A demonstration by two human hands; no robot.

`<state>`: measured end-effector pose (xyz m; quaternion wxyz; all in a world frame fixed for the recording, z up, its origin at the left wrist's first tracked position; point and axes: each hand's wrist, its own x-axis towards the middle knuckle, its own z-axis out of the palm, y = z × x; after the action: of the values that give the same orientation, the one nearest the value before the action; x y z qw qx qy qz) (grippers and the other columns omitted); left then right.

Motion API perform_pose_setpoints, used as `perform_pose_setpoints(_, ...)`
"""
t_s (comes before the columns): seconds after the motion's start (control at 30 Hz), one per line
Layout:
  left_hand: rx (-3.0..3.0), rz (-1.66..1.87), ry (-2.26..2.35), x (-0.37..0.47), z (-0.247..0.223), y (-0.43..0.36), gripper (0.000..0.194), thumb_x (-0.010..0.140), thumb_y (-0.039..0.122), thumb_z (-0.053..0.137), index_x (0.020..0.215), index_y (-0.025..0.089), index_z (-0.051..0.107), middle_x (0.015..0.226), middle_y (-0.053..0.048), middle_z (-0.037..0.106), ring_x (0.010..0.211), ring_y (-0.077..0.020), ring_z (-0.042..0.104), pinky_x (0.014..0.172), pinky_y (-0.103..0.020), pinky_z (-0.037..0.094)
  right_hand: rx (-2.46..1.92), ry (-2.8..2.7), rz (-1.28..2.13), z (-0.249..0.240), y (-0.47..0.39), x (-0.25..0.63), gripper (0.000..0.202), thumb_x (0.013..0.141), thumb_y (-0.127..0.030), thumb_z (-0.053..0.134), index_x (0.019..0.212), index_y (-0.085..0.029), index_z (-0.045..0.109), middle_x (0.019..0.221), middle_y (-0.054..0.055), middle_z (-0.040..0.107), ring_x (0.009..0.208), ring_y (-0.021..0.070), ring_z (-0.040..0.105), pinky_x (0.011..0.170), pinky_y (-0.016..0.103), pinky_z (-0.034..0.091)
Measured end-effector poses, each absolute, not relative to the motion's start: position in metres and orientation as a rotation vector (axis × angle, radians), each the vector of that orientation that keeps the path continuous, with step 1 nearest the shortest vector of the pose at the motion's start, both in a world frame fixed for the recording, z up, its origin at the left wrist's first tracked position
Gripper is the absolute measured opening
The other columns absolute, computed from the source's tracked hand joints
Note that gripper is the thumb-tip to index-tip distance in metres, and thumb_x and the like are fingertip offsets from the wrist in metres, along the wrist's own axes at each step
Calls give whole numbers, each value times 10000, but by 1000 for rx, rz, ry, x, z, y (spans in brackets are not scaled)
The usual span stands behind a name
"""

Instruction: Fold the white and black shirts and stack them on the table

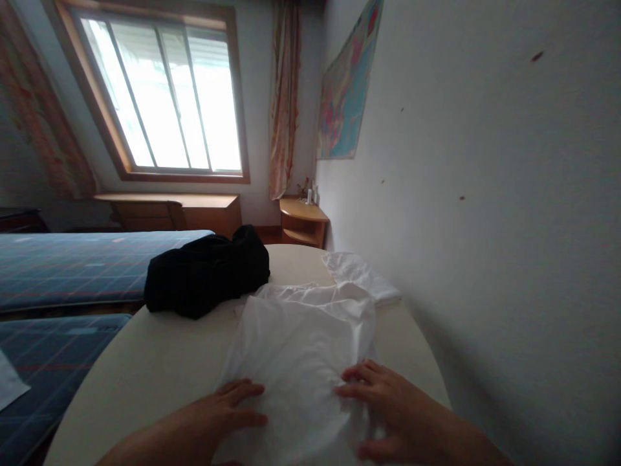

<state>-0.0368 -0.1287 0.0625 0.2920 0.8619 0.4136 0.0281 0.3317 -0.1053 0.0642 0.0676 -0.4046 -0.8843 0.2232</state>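
The cloth (301,349) lies on the table (160,369), left hand (237,404) spread at its left side, right hand (381,404) loose-fingered at its right; uneven pressure could crease it, a forward push ruck it against the other cloth (361,275)

white cloth (295,349), black bundle (208,275), blue plaid mattress (92,265)

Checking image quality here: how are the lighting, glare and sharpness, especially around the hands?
Head view: glare whites out most of the window; head view: the black bundle shows little detail; head view: the white cloth keeps soft folds; head view: left hand and right hand are readable but slightly soft, the right thumb blurrier.
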Motion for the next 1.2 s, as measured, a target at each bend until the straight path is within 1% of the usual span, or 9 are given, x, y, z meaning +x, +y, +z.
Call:
perform_pose_setpoints(0.13, 2265, 164, 1211, -28, 71, -112, 359, 923, 339, 574, 1273, 375, 641, 1213, -19, 708, 1069, -228, 691, 958, -390, 547, -1220, -2643, 593, 67, -93, 325, 439, 852, -345, 691, 1289, -318, 650, 1182, 77, 691, 1073, 260, 642, 974, 413, 497)
perform_pose_setpoints(0.3, 2482, 230, 1273, -18, 45, -86, 614, 870, 253, 618, 1463, 321, 473, 1592, -68, 353, 1452, -318, 339, 1153, -513, 346, -1275, -2654, 501, 51, -68, 329, 725, 799, -495, 728, 1450, -262, 510, 1539, 136, 428, 1423, 349, 360, 1161, 534, 304)
perform_pose_setpoints(0.43, 2432, 39, 1372, -23, 43, -101, 589, 837, 261, 638, 1418, 273, 539, 1558, -117, 404, 1432, -369, 362, 1118, -552, 380, -1294, -2679, 563, 52, -75, 329, 745, 731, -535, 780, 1398, -281, 568, 1485, 137, 494, 1357, 353, 444, 1138, 534, 329)
perform_pose_setpoints(0.6, 2340, -3, 1392, -30, 66, -123, 220, 883, 342, 580, 1051, 325, 721, 1054, -42, 745, 964, -271, 709, 836, -380, 549, -1165, -2713, 723, 72, -100, 314, 594, 710, -404, 833, 1276, -348, 661, 1236, 68, 672, 1091, 282, 639, 970, 405, 490)
perform_pose_setpoints(0.7, 2297, -6, 1530, -27, 73, -114, 208, 906, 356, 528, 948, 289, 721, 800, -19, 737, 744, -226, 705, 666, -302, 509, -1110, -2724, 824, 78, -101, 305, 453, 810, -358, 754, 1255, -346, 671, 1010, 23, 734, 863, 203, 694, 812, 303, 533)
perform_pose_setpoints(0.77, 2323, 128, 1619, -24, 74, -98, 215, 912, 343, 512, 953, 261, 706, 762, -22, 727, 721, -217, 695, 663, -294, 495, -1108, -2691, 743, 76, -92, 300, 374, 870, -317, 686, 1244, -322, 678, 1039, 37, 734, 906, 202, 692, 847, 307, 529)
perform_pose_setpoints(0.93, 2463, 542, 1701, -27, 58, -55, 305, 944, 319, 440, 1124, 228, 669, 1181, -93, 706, 1030, -250, 686, 923, -377, 503, -1195, -2588, 386, 55, -60, 299, 527, 863, -322, 683, 1376, -259, 579, 1416, 115, 567, 1326, 308, 478, 1123, 492, 371)
perform_pose_setpoints(1.07, 2419, 391, 1632, -47, 40, -44, 529, 860, 347, 559, 1372, 214, 556, 1468, -118, 529, 1347, -281, 502, 1112, -433, 392, -1225, -2668, 418, 48, -57, 301, 593, 818, -358, 722, 1380, -233, 577, 1421, 148, 550, 1303, 329, 493, 1102, 501, 394)
perform_pose_setpoints(1.2, 2315, 143, 1697, -65, 46, -53, 598, 762, 386, 645, 1331, 208, 596, 1394, -135, 597, 1263, -314, 578, 1061, -440, 435, -1180, -2707, 561, 62, -74, 297, 535, 775, -388, 774, 1286, -280, 656, 1318, 110, 616, 1183, 294, 585, 1013, 414, 474)
